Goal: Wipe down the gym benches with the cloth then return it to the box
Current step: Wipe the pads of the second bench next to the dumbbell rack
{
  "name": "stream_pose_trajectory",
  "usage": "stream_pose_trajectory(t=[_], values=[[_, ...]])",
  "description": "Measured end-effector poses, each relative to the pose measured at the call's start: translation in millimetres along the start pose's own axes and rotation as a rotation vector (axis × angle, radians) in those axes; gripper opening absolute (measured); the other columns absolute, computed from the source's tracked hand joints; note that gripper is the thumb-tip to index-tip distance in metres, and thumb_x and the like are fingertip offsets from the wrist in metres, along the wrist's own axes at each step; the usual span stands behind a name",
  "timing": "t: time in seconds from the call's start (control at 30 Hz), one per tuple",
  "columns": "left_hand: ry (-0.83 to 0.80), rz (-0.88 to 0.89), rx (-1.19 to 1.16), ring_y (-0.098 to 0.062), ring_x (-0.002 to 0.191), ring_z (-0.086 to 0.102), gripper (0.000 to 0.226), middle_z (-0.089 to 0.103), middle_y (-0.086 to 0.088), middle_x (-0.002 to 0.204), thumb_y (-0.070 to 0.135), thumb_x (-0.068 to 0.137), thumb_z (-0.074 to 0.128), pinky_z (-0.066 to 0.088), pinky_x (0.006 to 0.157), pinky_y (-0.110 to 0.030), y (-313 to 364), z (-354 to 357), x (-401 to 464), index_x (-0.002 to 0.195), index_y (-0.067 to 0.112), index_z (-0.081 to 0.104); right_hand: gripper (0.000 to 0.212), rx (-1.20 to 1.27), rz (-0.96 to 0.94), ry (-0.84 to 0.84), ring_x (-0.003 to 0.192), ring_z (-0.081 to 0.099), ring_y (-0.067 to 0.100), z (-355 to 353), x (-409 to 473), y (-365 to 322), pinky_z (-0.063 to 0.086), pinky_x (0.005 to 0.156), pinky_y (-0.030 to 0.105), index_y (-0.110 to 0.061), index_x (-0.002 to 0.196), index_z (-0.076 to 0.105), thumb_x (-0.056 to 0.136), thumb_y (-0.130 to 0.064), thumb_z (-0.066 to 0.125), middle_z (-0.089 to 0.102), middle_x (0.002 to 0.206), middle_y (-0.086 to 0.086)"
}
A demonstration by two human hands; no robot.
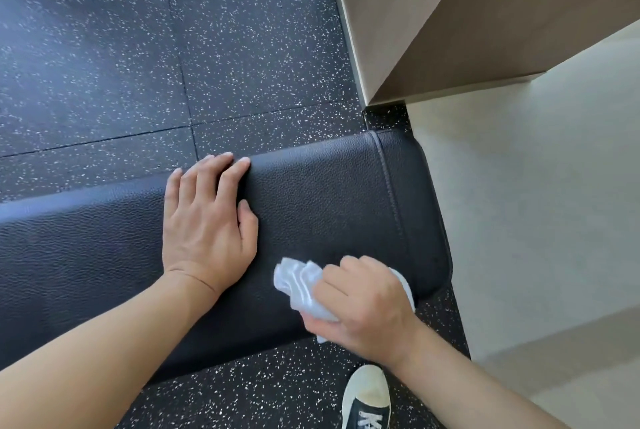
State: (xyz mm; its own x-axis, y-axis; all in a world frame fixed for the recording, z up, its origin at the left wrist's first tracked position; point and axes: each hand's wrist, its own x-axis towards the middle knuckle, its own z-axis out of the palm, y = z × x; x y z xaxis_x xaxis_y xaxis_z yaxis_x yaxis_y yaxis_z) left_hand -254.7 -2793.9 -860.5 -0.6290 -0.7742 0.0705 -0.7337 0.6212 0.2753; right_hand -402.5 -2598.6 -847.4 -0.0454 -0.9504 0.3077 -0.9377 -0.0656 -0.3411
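Fingers (337, 278) curl round cloth (298, 284) on bench (329, 193).

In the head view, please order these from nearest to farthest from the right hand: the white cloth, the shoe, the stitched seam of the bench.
1. Crumpled white cloth: gripped in the right hand.
2. Black-and-white canvas shoe: just below.
3. Stitched seam on black leather bench: above, near the far edge.

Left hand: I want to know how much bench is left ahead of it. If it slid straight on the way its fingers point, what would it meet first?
Nothing on the pad. The left hand lies flat on the bench, fingertips already at its far edge; beyond that seems only speckled floor.
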Motion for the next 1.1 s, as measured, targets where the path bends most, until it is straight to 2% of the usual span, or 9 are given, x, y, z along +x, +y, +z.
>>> stream_pose_trajectory(t=[0.1,0.2,0.3,0.43,0.57,0.7,0.9,0.97,1.1], values=[[0.001,0.003,-0.002,-0.032,0.14,0.043,0.055,0.049,-0.005,0.149,0.031,0.093,0.045,0.021,0.127,-0.052,0,0,0,0.147,0.019,0.049,0.031,-0.052,-0.123,0.02,0.056,0.04,0.023,0,32,31,0.035,0.049,0.037,-0.015,0.071,0.067,0.093,-0.036,0.071,0.048,0.065,0.002],[-0.007,0.0,0.004,-0.032,0.139,0.043,0.055,0.049,-0.005,0.148,0.032,0.093,0.045,0.021,0.127,-0.052,0,0,2,0.146,0.019,0.049,0.029,-0.144,0.117,0.134,0.056,0.052,0.026,6,94,63,0.042,0.048,0.037,-0.013,0.078,0.071,0.094,-0.038,0.07,0.056,0.066,0.004],[-0.011,-0.002,-0.001,-0.033,0.139,0.044,0.054,0.049,-0.006,0.148,0.032,0.093,0.045,0.022,0.126,-0.053,1,-2,2,0.146,0.019,0.049,0.029,-0.19,0.339,0.125,0.061,0.057,0.027,15,144,77,0.03,0.052,0.031,-0.014,0.075,0.068,0.089,-0.039,0.074,0.06,0.068,0.003],[-0.009,-0.008,-0.009,-0.033,0.138,0.045,0.054,0.05,-0.006,0.147,0.032,0.093,0.045,0.022,0.126,-0.052,4,-4,2,0.145,0.018,0.05,0.032,-0.164,0.45,0.084,0.063,0.059,0.032,25,170,78,0.026,0.056,0.032,-0.015,0.069,0.061,0.088,-0.038,0.073,0.06,0.066,0.003],[-0.025,-0.005,0.002,-0.033,0.136,0.045,0.054,0.05,-0.006,0.147,0.032,0.094,0.045,0.021,0.126,-0.051,2,-5,1,0.146,0.019,0.049,0.033,-0.122,0.461,0.22,0.06,0.051,0.026,27,143,50,0.026,0.055,0.032,-0.017,0.068,0.057,0.086,-0.038,0.074,0.056,0.065,0.001],[-0.053,-0.02,0.008,-0.034,0.135,0.045,0.055,0.05,-0.005,0.148,0.032,0.093,0.044,0.022,0.126,-0.052,5,-8,1,0.147,0.019,0.049,0.027,-0.049,0.278,0.145,0.061,0.046,0.026,18,59,11,0.037,0.053,0.04,-0.015,0.075,0.061,0.09,-0.036,0.068,0.051,0.067,0.002],[-0.06,-0.041,0.002,-0.034,0.134,0.044,0.056,0.049,-0.004,0.148,0.032,0.092,0.044,0.021,0.127,-0.052,9,-10,1,0.146,0.021,0.047,0.033,-0.154,0.307,0.107,0.064,0.029,0.017,-39,-61,60,0.033,0.051,0.033,-0.017,0.07,0.052,0.093,-0.033,0.069,0.037,0.069,-0.003],[-0.066,-0.046,0.009,-0.035,0.134,0.044,0.056,0.049,-0.004,0.148,0.032,0.092,0.043,0.023,0.125,-0.054,8,-9,1,0.146,0.021,0.047,0.033,-0.16,0.291,0.117,0.063,0.03,0.016,-40,-62,71,0.032,0.051,0.032,-0.017,0.069,0.052,0.092,-0.032,0.071,0.039,0.068,-0.003],[-0.066,-0.052,0.016,-0.036,0.132,0.044,0.056,0.049,-0.005,0.147,0.032,0.091,0.042,0.025,0.124,-0.056,9,-8,1,0.146,0.021,0.047,0.026,-0.219,0.365,0.199,0.06,0.043,0.02,-24,2,105,0.029,0.051,0.032,-0.014,0.083,0.068,0.094,-0.037,0.068,0.052,0.071,0.0]])
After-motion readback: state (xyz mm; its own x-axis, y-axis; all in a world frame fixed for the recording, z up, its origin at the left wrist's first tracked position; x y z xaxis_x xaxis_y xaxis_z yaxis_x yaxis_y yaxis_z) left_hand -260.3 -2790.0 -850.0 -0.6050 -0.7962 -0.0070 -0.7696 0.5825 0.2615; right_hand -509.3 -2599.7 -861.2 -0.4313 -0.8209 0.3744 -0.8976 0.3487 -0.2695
